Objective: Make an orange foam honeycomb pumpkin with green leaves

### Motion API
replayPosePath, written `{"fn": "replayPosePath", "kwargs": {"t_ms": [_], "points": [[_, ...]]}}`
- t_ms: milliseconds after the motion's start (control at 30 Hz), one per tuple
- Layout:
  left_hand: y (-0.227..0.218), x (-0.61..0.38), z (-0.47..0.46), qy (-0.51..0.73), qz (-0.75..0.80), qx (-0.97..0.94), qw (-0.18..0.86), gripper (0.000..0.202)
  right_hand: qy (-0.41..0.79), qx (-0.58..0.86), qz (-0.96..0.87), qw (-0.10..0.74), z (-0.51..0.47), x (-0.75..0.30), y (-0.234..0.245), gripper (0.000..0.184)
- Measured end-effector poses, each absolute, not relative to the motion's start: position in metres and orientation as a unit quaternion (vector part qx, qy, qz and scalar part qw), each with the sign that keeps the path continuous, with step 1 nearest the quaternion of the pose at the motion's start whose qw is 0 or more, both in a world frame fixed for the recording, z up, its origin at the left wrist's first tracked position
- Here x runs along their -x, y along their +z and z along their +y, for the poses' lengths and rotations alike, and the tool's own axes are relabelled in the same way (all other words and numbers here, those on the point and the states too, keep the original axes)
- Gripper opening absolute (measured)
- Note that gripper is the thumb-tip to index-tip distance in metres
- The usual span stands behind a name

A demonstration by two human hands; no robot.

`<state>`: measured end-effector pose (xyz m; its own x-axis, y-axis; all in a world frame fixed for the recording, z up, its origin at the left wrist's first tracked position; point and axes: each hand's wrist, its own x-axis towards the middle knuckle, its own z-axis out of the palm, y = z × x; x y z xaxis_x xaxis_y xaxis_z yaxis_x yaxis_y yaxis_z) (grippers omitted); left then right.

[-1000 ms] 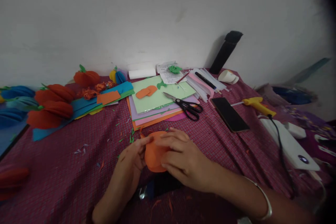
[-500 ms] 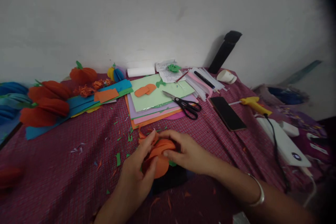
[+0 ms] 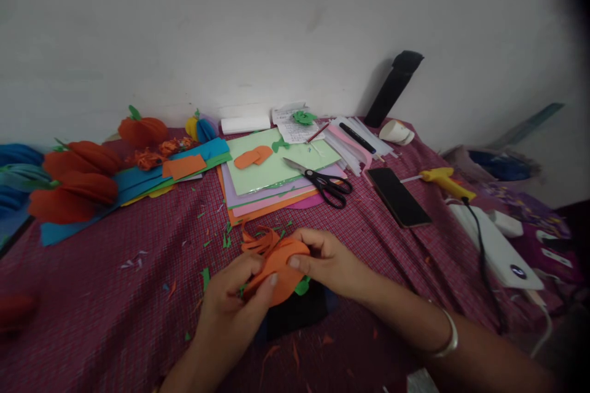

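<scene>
Both my hands hold a stack of orange paper ovals (image 3: 281,270) just above the red checked cloth (image 3: 115,295). My left hand (image 3: 233,301) pinches the stack's lower left edge with thumb and fingers closed. My right hand (image 3: 329,261) grips its right edge, fingers curled, a metal bangle (image 3: 449,338) on that wrist. A small green paper bit (image 3: 302,287) pokes out under the stack. Curled orange strips (image 3: 258,239) lie just behind it. A black object (image 3: 295,313) lies under my hands.
Behind lie stacked coloured sheets (image 3: 276,181) with black scissors (image 3: 322,183), a phone (image 3: 399,196), a yellow glue gun (image 3: 442,179) with cord, and a white box (image 3: 495,245). Finished orange paper pumpkins (image 3: 78,178) sit at left. Paper scraps dot the cloth. The wall is close behind.
The flat orange stack has been turned and fanned between my hands. My left hand dropped lower to pinch its edge, and my right hand shifted from on top to the right side.
</scene>
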<state>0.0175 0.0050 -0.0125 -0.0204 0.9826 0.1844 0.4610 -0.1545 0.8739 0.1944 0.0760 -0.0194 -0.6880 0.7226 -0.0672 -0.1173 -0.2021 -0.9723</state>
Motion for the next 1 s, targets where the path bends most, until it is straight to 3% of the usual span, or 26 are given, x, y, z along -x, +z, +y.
{"fn": "replayPosePath", "kwargs": {"t_ms": [200, 467, 900, 1000], "points": [[-0.015, -0.017, 0.003, 0.417, 0.551, -0.688, 0.220, 0.026, 0.666, 0.245, -0.639, 0.296, 0.074, -0.194, -0.013, 0.019], [-0.021, -0.019, 0.002, 0.405, 0.512, -0.743, 0.148, 0.020, 0.644, 0.242, -0.657, 0.308, 0.073, -0.196, -0.017, 0.016], [-0.024, -0.019, 0.000, 0.409, 0.506, -0.734, 0.194, 0.026, 0.687, 0.185, -0.643, 0.283, 0.078, -0.200, -0.017, 0.027], [-0.023, -0.020, 0.001, 0.417, 0.526, -0.718, 0.185, 0.014, 0.702, 0.179, -0.629, 0.282, 0.078, -0.201, -0.017, 0.025]]}}
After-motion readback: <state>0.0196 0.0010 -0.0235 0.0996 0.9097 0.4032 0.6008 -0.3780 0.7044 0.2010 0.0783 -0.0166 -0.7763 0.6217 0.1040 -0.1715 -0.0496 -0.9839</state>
